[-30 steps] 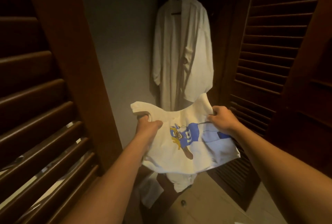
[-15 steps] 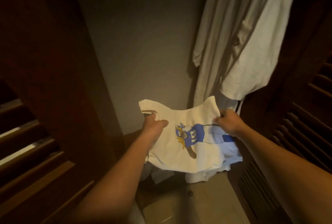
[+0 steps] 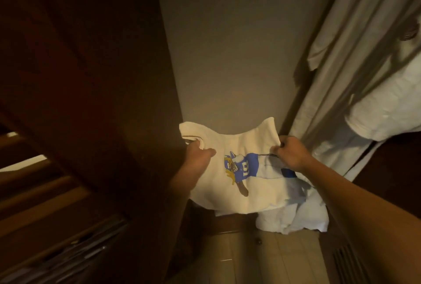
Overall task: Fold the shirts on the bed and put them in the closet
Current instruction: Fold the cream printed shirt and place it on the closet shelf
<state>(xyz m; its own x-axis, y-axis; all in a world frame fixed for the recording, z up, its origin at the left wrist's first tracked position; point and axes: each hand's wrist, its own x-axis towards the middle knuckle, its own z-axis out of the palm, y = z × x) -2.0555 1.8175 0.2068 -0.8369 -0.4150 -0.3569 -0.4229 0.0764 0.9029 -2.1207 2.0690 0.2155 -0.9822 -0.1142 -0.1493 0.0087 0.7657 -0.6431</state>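
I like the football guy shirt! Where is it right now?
The folded shirt is low in the middle of the head view, held between the left hand and right hand, just left of the hanging white robe.

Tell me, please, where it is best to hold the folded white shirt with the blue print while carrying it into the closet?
Hold the folded shirt at its two side edges, coming in from the near side, as the left hand and right hand do. It is limp and layered, and its lower part sags, so two spread grips probably keep the fold.
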